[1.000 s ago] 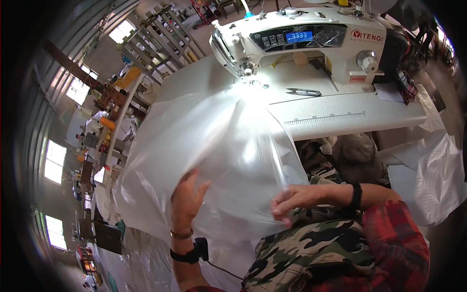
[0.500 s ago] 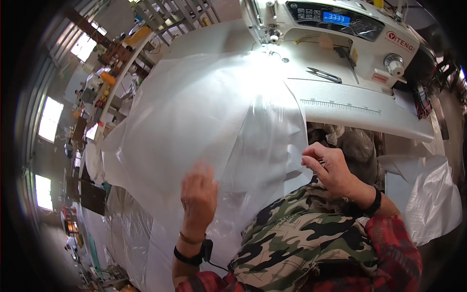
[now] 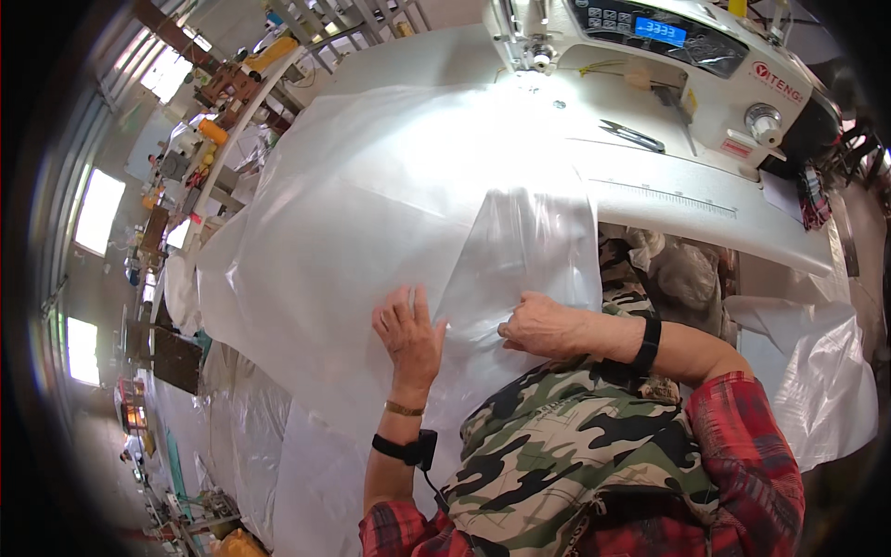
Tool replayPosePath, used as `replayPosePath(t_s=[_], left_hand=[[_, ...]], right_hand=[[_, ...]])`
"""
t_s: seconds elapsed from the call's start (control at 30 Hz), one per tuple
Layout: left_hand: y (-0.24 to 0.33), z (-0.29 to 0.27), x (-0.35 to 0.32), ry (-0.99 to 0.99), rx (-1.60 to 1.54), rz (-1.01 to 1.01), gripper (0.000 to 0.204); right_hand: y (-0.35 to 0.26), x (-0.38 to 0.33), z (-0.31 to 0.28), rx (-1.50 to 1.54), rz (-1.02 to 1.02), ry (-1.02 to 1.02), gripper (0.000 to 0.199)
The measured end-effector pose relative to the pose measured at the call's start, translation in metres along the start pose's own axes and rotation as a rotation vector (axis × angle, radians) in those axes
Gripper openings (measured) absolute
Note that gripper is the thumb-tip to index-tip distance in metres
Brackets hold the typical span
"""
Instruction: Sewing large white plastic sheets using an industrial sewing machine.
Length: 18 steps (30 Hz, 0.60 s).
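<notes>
Both hands over the sheet, near each other but apart, a strip of plastic showing between them. Sheet (image 3: pixel 343 232): pale, translucent, spread under and beyond both hands, wide to the left of the left hand, its far part lost in white glare. Left hand (image 3: pixel 408 339) back up, fingers extended and a little parted, thumb out toward the right hand; grips nothing, appears laid on the plastic. Right hand (image 3: pixel 545 326) curled, knuckles up, fingertips turned toward the left hand; fingers tucked under, so cannot tell whether a fold is pinched there. A darker, shiny, creased part of the sheet runs away from between the hands toward the glare. Bracelet (image 3: pixel 404 408) and black band (image 3: pixel 395 449) behind the left hand; second band (image 3: pixel 649 345) at the right wrist. Camouflage apron (image 3: pixel 575 446) on the near side of the right hand, red check sleeve (image 3: pixel 742 427) farther back along that arm. Ahead of the hands, beyond the sheet, the table (image 3: pixel 418 60); ahead and to the right of the right hand, a white sewing machine (image 3: pixel 719 111), blue screen (image 3: pixel 661 32) lit. Snips (image 3: pixel 633 136) lie on the machine's bed, nearer the right hand than the left. Well right of the right hand, white plastic (image 3: pixel 817 371) hangs crumpled.
</notes>
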<state>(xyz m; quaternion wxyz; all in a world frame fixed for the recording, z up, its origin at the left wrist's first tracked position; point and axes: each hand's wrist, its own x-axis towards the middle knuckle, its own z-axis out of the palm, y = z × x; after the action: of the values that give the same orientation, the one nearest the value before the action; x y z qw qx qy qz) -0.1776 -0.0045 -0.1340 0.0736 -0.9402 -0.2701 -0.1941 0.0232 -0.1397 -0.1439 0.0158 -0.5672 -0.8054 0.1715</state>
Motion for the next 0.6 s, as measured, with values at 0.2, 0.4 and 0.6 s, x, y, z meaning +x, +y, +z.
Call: replayPosePath(t_s=[0.2, 0.4, 0.6], left_hand=[[-0.030, 0.034, -0.002, -0.110, 0.063, -0.003, 0.055], [-0.054, -0.018, -0.002, 0.151, -0.176, -0.046, 0.024], [-0.040, -0.126, 0.022, -0.039, -0.492, 0.014, 0.006]], right_hand=[[0.007, -0.011, 0.010, 0.093, 0.030, 0.125, 0.026], [0.010, -0.014, 0.016, 0.290, 0.012, 0.281, 0.028], [0.012, -0.016, 0.018, 0.302, 0.041, 0.298, 0.026]])
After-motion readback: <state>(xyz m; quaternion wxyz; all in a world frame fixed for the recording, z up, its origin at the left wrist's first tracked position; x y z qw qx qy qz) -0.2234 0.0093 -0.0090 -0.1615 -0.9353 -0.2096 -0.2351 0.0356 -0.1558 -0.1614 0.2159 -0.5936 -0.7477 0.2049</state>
